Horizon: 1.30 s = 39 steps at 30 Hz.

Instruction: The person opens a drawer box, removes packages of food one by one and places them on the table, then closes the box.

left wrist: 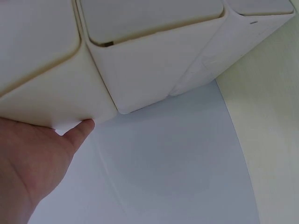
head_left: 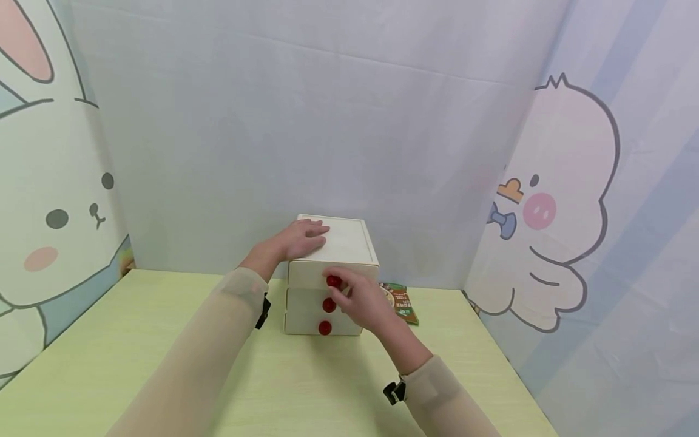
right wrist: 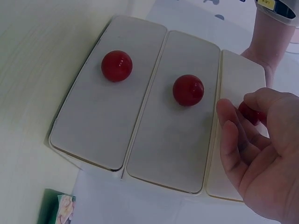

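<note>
A small white three-drawer box [head_left: 349,240] stands on the table, each drawer front carrying a round red knob. My left hand [head_left: 301,239] rests on top of the box near its left edge, fingers spread. In the left wrist view its thumb [left wrist: 80,134] lies along the box's edge; the other fingers are hidden there. With thumb and fingers, my right hand [head_left: 363,298] pinches the top drawer's knob [right wrist: 249,113]. Below it sit the middle knob [head_left: 329,304] and the bottom knob [head_left: 324,328], both untouched. All three drawers look pushed in.
Right of the box, partly behind my right hand, a green and brown printed packet [head_left: 407,311] lies on the pale yellow-green table [head_left: 262,388]. A light curtain [head_left: 306,121] hangs close behind the box. Printed cartoon curtains border both sides.
</note>
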{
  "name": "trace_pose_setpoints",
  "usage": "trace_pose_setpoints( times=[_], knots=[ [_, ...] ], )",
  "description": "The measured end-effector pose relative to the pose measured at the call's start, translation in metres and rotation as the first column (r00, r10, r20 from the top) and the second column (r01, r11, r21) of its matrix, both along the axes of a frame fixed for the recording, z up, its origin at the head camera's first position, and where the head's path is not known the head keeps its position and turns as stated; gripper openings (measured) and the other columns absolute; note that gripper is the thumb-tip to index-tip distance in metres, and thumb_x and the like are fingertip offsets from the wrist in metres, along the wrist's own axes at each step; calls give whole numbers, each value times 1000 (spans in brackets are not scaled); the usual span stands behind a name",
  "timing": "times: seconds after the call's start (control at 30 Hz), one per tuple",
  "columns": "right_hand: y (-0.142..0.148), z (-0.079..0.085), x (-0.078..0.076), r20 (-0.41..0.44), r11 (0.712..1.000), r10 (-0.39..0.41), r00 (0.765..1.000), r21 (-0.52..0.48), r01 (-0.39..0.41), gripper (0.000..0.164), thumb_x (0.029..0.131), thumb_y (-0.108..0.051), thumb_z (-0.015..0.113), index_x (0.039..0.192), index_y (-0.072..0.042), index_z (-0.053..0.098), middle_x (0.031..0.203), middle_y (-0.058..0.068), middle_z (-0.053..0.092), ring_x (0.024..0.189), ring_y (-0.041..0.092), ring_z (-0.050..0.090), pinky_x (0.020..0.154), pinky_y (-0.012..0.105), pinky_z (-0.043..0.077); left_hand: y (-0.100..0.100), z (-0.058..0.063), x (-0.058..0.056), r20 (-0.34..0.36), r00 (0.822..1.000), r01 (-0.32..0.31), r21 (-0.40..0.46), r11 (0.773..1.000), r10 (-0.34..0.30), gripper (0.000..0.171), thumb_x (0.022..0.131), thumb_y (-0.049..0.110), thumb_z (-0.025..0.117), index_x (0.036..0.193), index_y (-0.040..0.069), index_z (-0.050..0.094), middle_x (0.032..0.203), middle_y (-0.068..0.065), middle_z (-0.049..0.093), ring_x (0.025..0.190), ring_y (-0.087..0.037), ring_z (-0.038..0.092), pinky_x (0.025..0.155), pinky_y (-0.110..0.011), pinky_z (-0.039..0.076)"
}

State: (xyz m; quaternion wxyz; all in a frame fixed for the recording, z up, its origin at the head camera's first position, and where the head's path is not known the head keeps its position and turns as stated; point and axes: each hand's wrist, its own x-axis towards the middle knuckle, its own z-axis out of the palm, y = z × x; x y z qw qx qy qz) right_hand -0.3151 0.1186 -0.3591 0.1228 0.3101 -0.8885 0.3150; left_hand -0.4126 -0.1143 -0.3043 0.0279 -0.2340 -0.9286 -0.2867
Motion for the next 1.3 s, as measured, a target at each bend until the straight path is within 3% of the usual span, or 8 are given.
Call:
trace_pose_setpoints(
  times=[0.3, 0.43, 0.6, 0.87, 1.1, 1.3],
  knots=[
    [-1, 1, -2, 3, 1000, 1, 1000, 5, -1, 34, 108, -15, 72, 142, -16, 73, 109, 3, 76, 70, 8, 67, 61, 23, 59, -1, -2, -1, 17, 1000, -9, 12, 1000, 8, 60, 115, 41, 40, 170, 16, 44, 183, -11, 28, 172, -38, 13, 138, -63, 15],
    [1, 1, -1, 6, 999, -6, 1000, 39, 6, 37, 108, -16, 71, 145, -18, 70, 101, 0, 76, 71, 7, 67, 62, 24, 58, -1, -3, -1, 27, 1000, -10, 15, 1000, 9, 60, 115, 41, 41, 170, 18, 44, 183, -9, 28, 173, -37, 12, 138, -64, 15],
    [6, 1, 4, -48, 991, -15, 999, 134, 21, 43, 106, -16, 71, 149, -21, 65, 93, -3, 78, 70, 4, 64, 60, 25, 53, -1, -3, 0, 29, 1000, -7, 14, 1000, 7, 60, 115, 41, 41, 170, 18, 43, 183, -9, 27, 173, -36, 12, 138, -64, 15],
    [10, 0, 12, -122, 987, 13, 992, 162, 7, 47, 105, -20, 72, 151, -25, 65, 94, -8, 79, 61, -1, 56, 55, 22, 48, 0, 0, 3, 24, 1000, -1, 18, 1000, 0, 59, 115, 40, 42, 170, 17, 44, 183, -10, 28, 172, -37, 13, 138, -64, 15],
    [10, -4, 17, -67, 982, 41, 997, 187, -28, 39, 105, -23, 72, 144, -25, 74, 88, -11, 71, 62, 1, 56, 52, 22, 46, 1, -1, 3, 22, 1000, -13, 10, 1000, 13, 60, 115, 41, 41, 170, 17, 43, 183, -10, 27, 172, -38, 14, 137, -65, 15],
    [11, -14, 11, -49, 973, 60, 997, 225, -47, 37, 103, -20, 73, 139, -20, 77, 86, -8, 72, 67, 3, 57, 56, 22, 46, 0, -2, 1, 14, 1000, -5, 15, 1000, 4, 60, 115, 41, 41, 169, 16, 45, 182, -11, 29, 172, -38, 14, 138, -64, 15]
  ],
)
